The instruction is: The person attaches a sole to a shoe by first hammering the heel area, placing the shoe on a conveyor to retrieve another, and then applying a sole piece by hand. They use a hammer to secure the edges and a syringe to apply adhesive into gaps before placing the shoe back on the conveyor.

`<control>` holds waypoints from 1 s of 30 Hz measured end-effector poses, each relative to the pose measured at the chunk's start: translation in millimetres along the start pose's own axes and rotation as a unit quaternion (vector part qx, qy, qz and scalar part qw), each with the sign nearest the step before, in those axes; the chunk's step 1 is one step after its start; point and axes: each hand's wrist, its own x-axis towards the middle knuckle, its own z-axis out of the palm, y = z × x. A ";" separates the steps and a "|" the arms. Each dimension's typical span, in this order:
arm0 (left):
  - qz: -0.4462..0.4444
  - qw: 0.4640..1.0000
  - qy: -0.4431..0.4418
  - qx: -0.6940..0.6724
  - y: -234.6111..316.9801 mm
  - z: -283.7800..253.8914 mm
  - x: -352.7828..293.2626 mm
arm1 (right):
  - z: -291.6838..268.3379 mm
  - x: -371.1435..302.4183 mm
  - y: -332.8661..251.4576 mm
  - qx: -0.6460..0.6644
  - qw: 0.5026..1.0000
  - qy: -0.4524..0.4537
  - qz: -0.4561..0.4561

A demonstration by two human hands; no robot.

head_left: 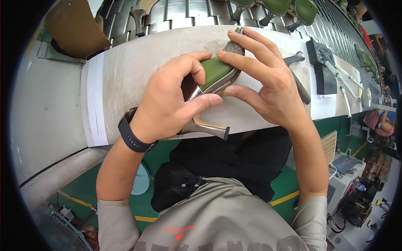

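Conveyor slats (201, 20) lie beyond the green shoe (215, 75), and a worktable (134, 88) beneath it. 2 hands grasp it: the left hand (169, 90) clasps its heel end, the right hand (270, 77) spans its glittery end. Heel (209, 129) and glittery band (233, 48) look fitted, so work seems well along; what is left cannot be told.

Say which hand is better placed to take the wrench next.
Probably the right hand: the wrench lies just beside it, on its outer side. The left hand is farther off, across the green shoe. Both hands are on the shoe, so the right would need to leave it.
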 end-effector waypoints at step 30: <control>0.056 0.980 -0.140 0.128 26.5 19.7 42.2 | -43.4 -70.9 -21.0 0.205 0.947 0.128 0.212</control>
